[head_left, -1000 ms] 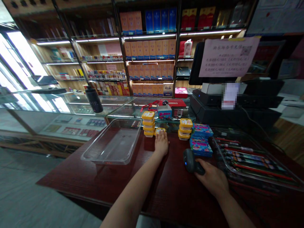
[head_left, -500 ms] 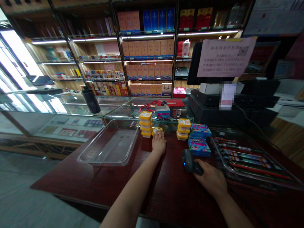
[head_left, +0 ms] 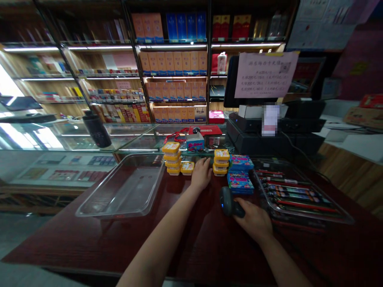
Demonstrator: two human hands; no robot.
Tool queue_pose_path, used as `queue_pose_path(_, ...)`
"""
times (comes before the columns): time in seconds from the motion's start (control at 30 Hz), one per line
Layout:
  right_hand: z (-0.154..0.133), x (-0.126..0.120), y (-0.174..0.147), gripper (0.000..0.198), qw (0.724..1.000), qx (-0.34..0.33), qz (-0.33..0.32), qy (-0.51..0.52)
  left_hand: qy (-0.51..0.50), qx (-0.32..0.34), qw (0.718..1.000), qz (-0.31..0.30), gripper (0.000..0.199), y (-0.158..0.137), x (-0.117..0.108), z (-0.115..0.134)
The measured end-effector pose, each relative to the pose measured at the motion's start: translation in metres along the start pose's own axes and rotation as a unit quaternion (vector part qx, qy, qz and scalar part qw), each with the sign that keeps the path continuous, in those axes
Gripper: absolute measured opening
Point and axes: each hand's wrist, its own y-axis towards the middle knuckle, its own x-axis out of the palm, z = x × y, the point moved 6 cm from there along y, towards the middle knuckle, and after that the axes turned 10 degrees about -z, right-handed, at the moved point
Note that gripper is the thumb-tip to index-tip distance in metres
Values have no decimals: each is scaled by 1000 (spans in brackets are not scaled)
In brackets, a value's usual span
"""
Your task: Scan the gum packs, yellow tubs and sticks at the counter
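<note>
My left hand (head_left: 202,174) is over the dark red counter with fingers stretched out and nothing visible in it. On its left is a single yellow-lidded tub (head_left: 187,168), beside a taller stack of yellow-lidded tubs (head_left: 172,159). A shorter stack of such tubs (head_left: 221,162) stands just right of the fingertips; whether they touch it I cannot tell. My right hand (head_left: 254,219) grips a dark barcode scanner (head_left: 229,201), its head towards the left. Blue patterned boxes (head_left: 240,182) lie in piles behind the scanner.
On the left lies a clear plastic tray (head_left: 119,213); another clear tray (head_left: 302,213) on the right holds pen-like sticks. Behind are an opened blue box (head_left: 195,142), a black bottle (head_left: 97,129), a monitor (head_left: 231,83) with a paper sign, and shelves of boxes.
My left hand has left the single yellow-lidded tub and shifted right towards the shorter stack. The camera view has turned slightly right. My right hand still holds the barcode scanner.
</note>
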Motion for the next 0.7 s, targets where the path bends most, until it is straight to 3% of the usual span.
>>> queue_pose_path(0.13, -1, 0, 1, 33, 1000, 3, -3, 0, -45, 31, 998, -2, 45, 35, -4, 29)
queue_pose_path(0.23, -1, -1, 1, 33, 1000, 5, -4, 2, -41, -6, 999, -26, 31, 53, 0, 33)
queue_pose_path(0.37, -2, -2, 2, 34, 1000, 1, -3, 6, -32, -51, 998, -30, 22, 59, 5, 30)
queue_pose_path(0.53, -3, -4, 2, 35, 1000, -4, -11, 7, -128, -15, 992, 12, 25, 52, 2, 24)
queue_pose_path(0.63, -2, -4, 1, 35, 1000, 0, -21, 9, -262, 5, 963, 68, 21, 36, -4, 14)
queue_pose_path(0.7, -2, -4, 1, 35, 1000, 0, -23, 7, -388, -12, 918, 80, 18, 21, -3, 2)
